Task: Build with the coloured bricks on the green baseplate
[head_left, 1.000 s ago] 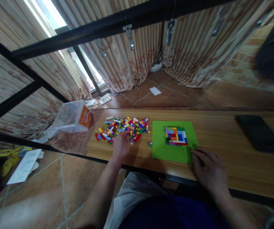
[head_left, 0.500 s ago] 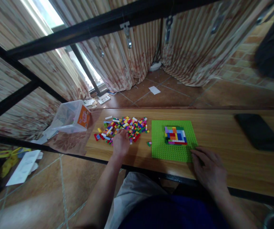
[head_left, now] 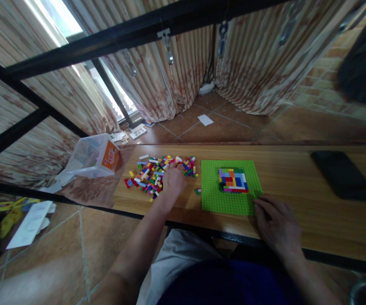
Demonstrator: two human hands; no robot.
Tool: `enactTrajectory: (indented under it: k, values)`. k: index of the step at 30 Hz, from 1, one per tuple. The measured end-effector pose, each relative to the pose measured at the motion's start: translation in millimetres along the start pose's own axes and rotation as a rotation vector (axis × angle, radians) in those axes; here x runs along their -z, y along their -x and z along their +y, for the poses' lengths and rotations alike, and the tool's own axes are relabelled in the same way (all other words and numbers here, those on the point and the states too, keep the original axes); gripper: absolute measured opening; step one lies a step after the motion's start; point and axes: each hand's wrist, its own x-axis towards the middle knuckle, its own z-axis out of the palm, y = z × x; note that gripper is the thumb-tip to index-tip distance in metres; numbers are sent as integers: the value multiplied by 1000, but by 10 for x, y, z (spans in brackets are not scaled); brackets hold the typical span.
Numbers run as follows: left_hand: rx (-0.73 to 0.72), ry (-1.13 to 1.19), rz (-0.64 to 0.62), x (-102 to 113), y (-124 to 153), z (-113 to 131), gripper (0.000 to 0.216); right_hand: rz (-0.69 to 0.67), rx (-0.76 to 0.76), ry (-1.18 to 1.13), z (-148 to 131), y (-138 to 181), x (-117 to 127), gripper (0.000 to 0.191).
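A green baseplate (head_left: 214,195) lies on the wooden table (head_left: 297,182) with a small multicoloured block of bricks (head_left: 233,180) pressed onto it. To its left is a scattered pile of small coloured bricks (head_left: 147,176). My left hand (head_left: 173,181) rests on the right part of that pile, fingers curled down among the bricks; what they hold is hidden. My right hand (head_left: 276,224) lies at the baseplate's near right corner, fingers together and touching its edge.
A clear plastic tub (head_left: 93,156) with an orange label lies on its side at the table's left end. A black phone (head_left: 345,174) lies at the right. A single loose brick (head_left: 197,191) sits beside the baseplate. Black frame bars cross overhead; papers lie on the tiled floor.
My left hand has moved right and a little farther into the brick pile. My right hand has stayed at the baseplate's corner.
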Motion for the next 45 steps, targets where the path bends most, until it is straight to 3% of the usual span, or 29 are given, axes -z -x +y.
enactTrajectory:
  k: [10,31,37,45]
  values:
    - [38,14,-93,93,64,-25,27,-6,-1,0,-6,-3,10,18]
    - [-111,51,-84,73,20,23,14,-6,13,14,-1,-9,-1,16]
    - [-153,20,-20,51,53,26,19,-6,12,12,-21,-22,11,17]
    - [-288,83,-92,56,32,-136,29,4,25,11,-27,-27,19,16]
